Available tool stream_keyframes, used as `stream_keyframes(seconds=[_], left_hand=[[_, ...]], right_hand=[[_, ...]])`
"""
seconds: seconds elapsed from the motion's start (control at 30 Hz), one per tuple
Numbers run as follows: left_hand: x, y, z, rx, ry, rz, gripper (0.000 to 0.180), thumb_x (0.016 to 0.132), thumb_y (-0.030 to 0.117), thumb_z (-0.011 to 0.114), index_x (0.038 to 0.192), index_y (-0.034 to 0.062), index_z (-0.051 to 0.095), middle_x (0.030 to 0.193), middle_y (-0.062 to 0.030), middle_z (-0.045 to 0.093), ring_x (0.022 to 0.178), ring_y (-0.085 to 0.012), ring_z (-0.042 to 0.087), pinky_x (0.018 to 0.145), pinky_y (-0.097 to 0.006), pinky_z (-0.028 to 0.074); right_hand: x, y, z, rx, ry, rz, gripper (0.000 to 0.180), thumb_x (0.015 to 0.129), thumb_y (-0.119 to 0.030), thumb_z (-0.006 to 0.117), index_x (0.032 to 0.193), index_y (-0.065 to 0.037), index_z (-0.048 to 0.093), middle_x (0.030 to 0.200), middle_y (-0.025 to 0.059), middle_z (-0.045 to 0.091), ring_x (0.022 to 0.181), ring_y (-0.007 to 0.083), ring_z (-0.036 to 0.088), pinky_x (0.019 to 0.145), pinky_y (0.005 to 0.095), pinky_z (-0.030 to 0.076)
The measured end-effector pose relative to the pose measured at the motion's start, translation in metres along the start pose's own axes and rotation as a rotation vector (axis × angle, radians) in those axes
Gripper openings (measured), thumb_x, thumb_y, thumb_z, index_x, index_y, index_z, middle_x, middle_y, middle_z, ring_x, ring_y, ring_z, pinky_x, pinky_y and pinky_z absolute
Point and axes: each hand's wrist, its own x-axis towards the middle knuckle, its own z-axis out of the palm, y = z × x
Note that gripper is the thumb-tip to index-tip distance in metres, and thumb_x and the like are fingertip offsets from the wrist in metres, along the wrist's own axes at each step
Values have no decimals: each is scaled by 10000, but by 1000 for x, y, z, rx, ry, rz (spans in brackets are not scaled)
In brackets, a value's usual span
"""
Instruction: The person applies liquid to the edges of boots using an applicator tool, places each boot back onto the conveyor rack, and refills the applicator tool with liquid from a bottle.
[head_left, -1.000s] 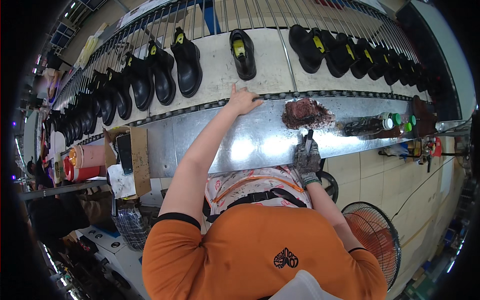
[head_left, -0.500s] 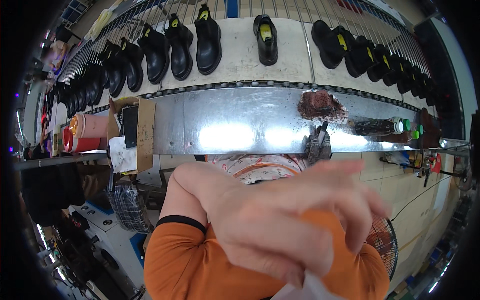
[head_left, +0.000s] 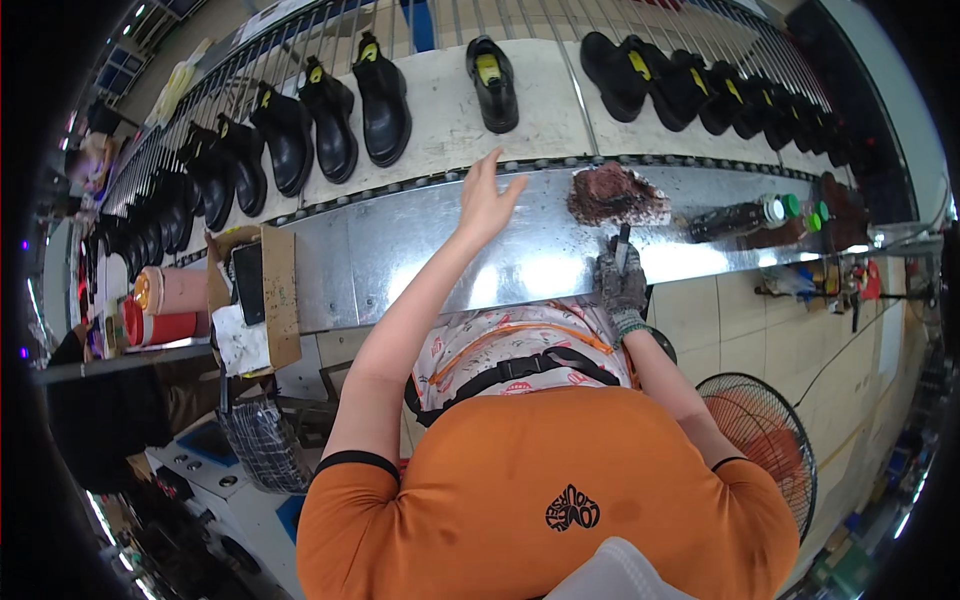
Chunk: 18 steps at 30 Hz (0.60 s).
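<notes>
My bare left hand [head_left: 487, 203] reaches over the metal ledge [head_left: 405, 215], fingers stretched out and empty. Its fingertips are just short of a single black shoe [head_left: 494, 100] with a yellow-green lining, standing on the pale conveyor [head_left: 440, 125]. In a dark, stained work glove, my right hand [head_left: 622, 285] rests at the ledge's near edge. Its fingers close round a short dark stick-like tool [head_left: 622, 245], whose kind I cannot make out. Beyond that hand lies a reddish-brown lump [head_left: 608, 188], perhaps a sponge or rag, among dark smears.
Black ankle boots [head_left: 382, 108] stand in a row at the left, and more black shoes [head_left: 680, 92] at the right. Dark bottles [head_left: 735, 222] with green and white caps lie on the ledge. A cardboard box [head_left: 283, 290], pink container [head_left: 178, 290] and floor fan [head_left: 765, 440] are nearby.
My left hand has moved from close in front of the head camera out over the ledge toward the single shoe. The shoes have shifted left in the picture. My right hand still grips its tool.
</notes>
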Motion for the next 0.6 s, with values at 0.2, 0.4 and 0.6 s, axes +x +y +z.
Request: stream_keyframes(seconds=[0.2, 0.4, 0.6], left_hand=[[-44, -87, 5, 885, 16, 153, 600, 838, 431, 556, 1347, 141, 429, 1423, -247, 286, 1340, -390, 229, 1082, -539, 137], [-47, -93, 7, 787, 72, 130, 556, 810, 393, 592, 1311, 176, 486, 1429, -206, 311, 1344, -351, 247, 1091, -510, 145], [-47, -91, 4, 760, 49, 134, 538, 838, 392, 565, 1306, 139, 484, 1425, -230, 300, 1342, -371, 238, 1091, -519, 126]], right_hand=[[-19, -48, 10, -224, -31, -93, 286, 875, -161, 574, 1150, -90, 538, 821, 13, 599, 605, 74, 538, 495, 238, 446], [-45, -63, 7, -60, -134, 229, 313, 825, -229, 610, 1104, -94, 569, 806, 84, 630, 640, 148, 590, 590, 299, 500], [-39, -59, 35, -435, -308, -49, 371, 778, -334, 606, 1056, -89, 592, 958, 147, 627, 898, 308, 615, 801, 383, 480]])
